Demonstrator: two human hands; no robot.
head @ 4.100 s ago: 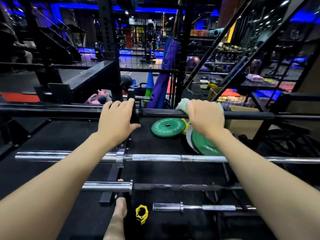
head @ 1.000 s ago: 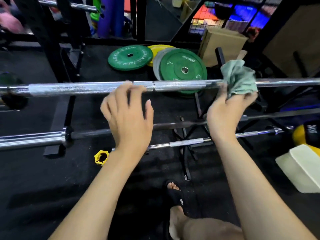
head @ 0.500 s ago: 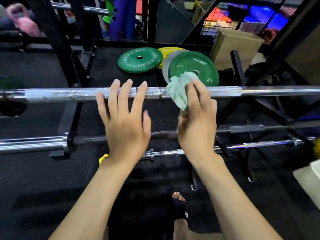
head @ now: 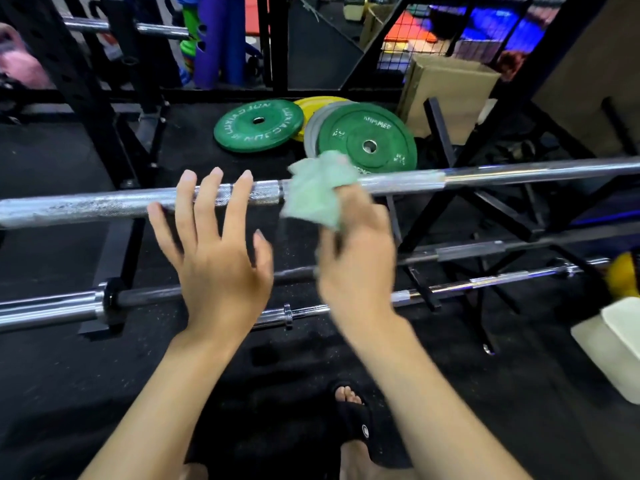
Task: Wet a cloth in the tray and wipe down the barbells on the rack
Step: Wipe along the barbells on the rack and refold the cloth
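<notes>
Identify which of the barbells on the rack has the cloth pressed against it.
The uppermost silver knurled barbell: the right hand holds the pale green cloth on its shaft. The two lower barbells, nearer the floor, are untouched.

We count four barbells on the rack: one chrome bar (head: 104,204) uppermost, one dark-shafted bar (head: 52,308), one thin bar (head: 450,289) lowest, one far bar (head: 156,29). We see two green plates (head: 258,126) (head: 367,142), one yellow plate (head: 320,103), one cloth (head: 317,188), two hands (head: 218,268) (head: 356,261).
</notes>
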